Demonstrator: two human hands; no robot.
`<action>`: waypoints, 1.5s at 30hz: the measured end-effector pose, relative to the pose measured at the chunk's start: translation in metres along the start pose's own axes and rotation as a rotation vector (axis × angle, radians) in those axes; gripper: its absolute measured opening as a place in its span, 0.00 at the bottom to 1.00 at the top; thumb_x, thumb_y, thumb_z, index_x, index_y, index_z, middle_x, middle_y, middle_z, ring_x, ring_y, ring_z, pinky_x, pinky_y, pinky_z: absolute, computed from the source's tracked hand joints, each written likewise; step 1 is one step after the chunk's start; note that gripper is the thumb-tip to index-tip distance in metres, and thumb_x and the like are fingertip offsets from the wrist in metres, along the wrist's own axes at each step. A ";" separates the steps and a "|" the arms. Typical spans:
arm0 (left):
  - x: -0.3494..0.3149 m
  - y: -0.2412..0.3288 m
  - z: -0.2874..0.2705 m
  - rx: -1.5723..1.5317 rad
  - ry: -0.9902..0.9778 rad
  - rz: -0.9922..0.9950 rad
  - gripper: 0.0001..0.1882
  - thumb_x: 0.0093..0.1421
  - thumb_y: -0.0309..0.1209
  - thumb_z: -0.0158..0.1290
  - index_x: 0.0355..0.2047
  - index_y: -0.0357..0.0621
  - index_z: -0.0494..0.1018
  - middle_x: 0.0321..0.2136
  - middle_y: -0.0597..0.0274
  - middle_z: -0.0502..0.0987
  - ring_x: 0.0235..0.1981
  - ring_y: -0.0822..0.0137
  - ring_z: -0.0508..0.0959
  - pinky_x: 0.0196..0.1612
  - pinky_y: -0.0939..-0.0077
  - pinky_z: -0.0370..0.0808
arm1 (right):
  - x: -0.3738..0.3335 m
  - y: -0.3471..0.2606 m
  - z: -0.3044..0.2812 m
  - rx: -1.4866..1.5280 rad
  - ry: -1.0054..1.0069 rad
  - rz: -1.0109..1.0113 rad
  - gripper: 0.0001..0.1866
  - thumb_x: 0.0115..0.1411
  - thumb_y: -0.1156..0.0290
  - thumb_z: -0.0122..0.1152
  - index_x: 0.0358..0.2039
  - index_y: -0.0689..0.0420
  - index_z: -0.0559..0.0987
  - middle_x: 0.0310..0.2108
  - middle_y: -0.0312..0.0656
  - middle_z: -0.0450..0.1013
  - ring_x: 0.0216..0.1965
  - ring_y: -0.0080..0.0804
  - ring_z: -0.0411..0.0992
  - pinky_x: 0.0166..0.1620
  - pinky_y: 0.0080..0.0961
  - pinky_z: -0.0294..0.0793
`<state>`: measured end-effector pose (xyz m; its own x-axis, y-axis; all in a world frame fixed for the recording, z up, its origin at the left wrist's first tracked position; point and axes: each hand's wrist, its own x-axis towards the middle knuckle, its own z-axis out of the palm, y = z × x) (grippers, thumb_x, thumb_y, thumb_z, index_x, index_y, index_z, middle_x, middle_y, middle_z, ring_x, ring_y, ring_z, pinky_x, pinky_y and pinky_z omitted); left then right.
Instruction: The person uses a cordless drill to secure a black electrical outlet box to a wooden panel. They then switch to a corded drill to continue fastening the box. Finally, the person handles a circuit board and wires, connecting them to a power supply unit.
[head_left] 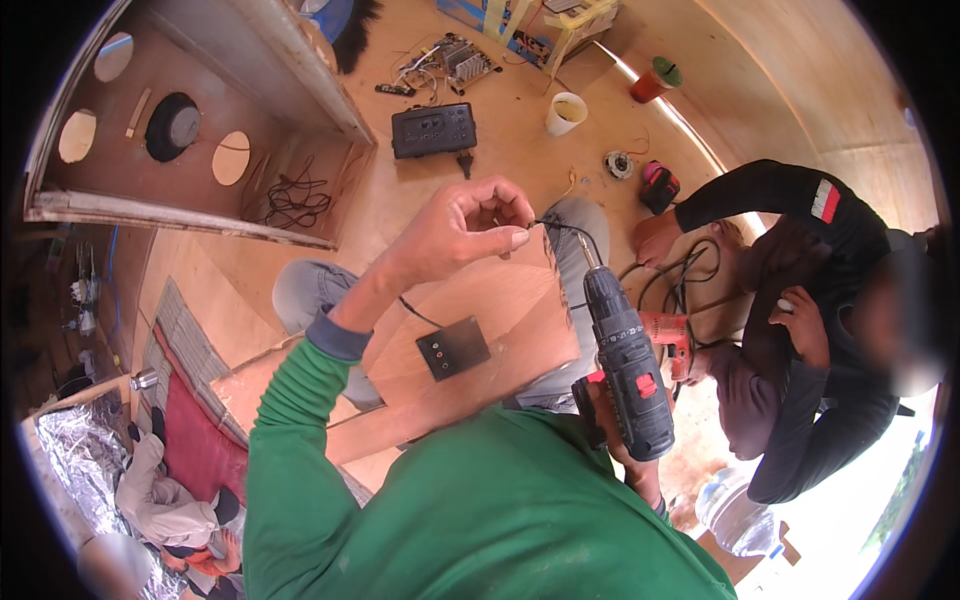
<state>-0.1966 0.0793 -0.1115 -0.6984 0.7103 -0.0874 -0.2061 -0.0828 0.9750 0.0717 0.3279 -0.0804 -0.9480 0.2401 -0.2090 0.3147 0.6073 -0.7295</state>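
My right hand (627, 450) is wrapped around the grip of a black cordless drill (632, 370) with a red switch. The drill's bit (587, 250) points away from me, beside the far right corner of a wooden board (520, 310) on my lap. Over the board's far edge, my left hand (465, 232) is curled, thumb and fingertips closed at the end of a thin black wire (567, 226). That wire bends past the bit and down along the board. A black square panel (453, 348) with small round fittings sits on the board, with a cord at its top.
An open wooden box (310, 100) with round holes stands at left. Farther off are a black device (434, 130), a circuit board (465, 62), a white cup (566, 113) and a red cup (656, 80). A person in black (790, 230) sits at right near a red power tool (668, 340).
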 end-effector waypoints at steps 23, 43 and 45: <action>-0.064 -0.038 0.028 0.128 0.331 -0.123 0.14 0.73 0.30 0.62 0.52 0.31 0.86 0.43 0.57 0.85 0.39 0.71 0.85 0.45 0.74 0.82 | -0.009 -0.007 0.015 0.276 -0.233 -0.021 0.15 0.62 0.75 0.78 0.48 0.61 0.85 0.36 0.44 0.84 0.34 0.31 0.81 0.40 0.34 0.80; 0.287 -0.256 -0.001 0.728 0.133 -0.240 0.05 0.59 0.20 0.62 0.31 0.39 0.88 0.30 0.52 0.89 0.34 0.57 0.91 0.43 0.64 0.87 | 0.030 0.036 -0.004 0.344 0.004 0.378 0.11 0.63 0.75 0.78 0.43 0.60 0.85 0.33 0.42 0.83 0.30 0.36 0.82 0.37 0.32 0.81; 0.291 -0.261 0.000 0.813 0.136 -0.177 0.05 0.59 0.21 0.63 0.31 0.41 0.88 0.31 0.52 0.89 0.35 0.55 0.91 0.44 0.63 0.86 | 0.034 0.037 -0.006 0.325 -0.013 0.380 0.10 0.63 0.75 0.78 0.43 0.60 0.85 0.32 0.42 0.83 0.30 0.35 0.82 0.36 0.32 0.81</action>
<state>-0.3466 0.3076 -0.3914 -0.7892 0.5712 -0.2258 0.2010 0.5876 0.7838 0.0512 0.3627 -0.1107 -0.7703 0.3877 -0.5062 0.6086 0.2103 -0.7651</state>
